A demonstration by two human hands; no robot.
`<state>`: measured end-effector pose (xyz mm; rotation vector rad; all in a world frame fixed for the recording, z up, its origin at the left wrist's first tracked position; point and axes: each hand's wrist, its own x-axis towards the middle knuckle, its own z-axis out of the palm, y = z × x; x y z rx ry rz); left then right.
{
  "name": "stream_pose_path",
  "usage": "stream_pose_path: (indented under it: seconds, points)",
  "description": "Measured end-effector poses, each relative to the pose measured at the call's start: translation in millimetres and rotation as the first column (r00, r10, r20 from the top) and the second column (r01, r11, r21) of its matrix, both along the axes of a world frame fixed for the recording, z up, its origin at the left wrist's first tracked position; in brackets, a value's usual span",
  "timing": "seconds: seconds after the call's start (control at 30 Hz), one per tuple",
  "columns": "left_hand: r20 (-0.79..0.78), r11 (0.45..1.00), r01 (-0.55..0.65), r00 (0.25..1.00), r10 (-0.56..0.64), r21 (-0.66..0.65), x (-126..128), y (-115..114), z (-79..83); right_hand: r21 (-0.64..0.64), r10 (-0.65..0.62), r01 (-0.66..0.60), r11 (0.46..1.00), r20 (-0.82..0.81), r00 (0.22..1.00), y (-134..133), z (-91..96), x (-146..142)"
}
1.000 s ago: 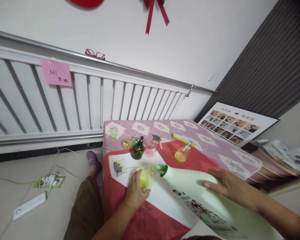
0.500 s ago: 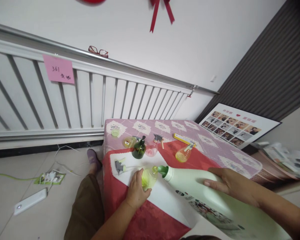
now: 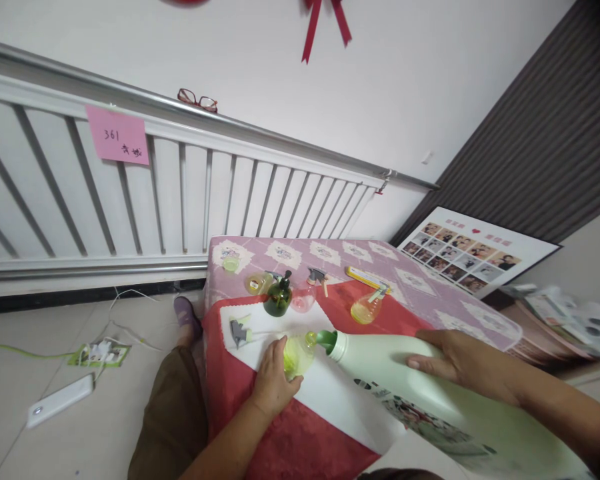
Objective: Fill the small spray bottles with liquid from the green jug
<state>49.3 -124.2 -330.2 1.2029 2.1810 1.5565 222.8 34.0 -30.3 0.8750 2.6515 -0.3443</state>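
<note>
My left hand (image 3: 275, 380) is wrapped round a small yellow spray bottle (image 3: 300, 355), its top off and its neck turned toward the right. Gripped by my right hand (image 3: 463, 365), a big pale green detergent jug (image 3: 395, 363) lies tilted with its green spout (image 3: 326, 340) at the small bottle's mouth. Whether liquid is flowing I cannot tell. A grey trigger spray head (image 3: 240, 331) lies on the white cloth (image 3: 347, 390) left of my left hand. Behind stand a dark green pump bottle (image 3: 279, 298), a pink spray bottle (image 3: 304, 298) and an orange-yellow spray bottle (image 3: 367, 309).
Farther back on the patterned tablecloth (image 3: 415, 283) are a clear yellowish bottle (image 3: 257, 284), a small green lid (image 3: 231, 264) and a long yellow box (image 3: 363, 278). A white radiator (image 3: 240, 193) runs behind the table. A power strip (image 3: 100, 354) and cables lie on the floor.
The camera view has shifted very slightly. Both hands, the small bottle and the jug stay in nearly the same place, with the spout still at the bottle's mouth.
</note>
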Motion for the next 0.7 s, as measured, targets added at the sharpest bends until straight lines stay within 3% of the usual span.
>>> stream_pose_path:
  seconds: [0.7]
  points:
    - [0.012, 1.000, 0.008, 1.000, -0.008, -0.007, -0.4, -1.5, 4.5, 0.066, 0.040, -0.044, 0.997, 0.065, 0.997, -3.3, 8.7, -6.3]
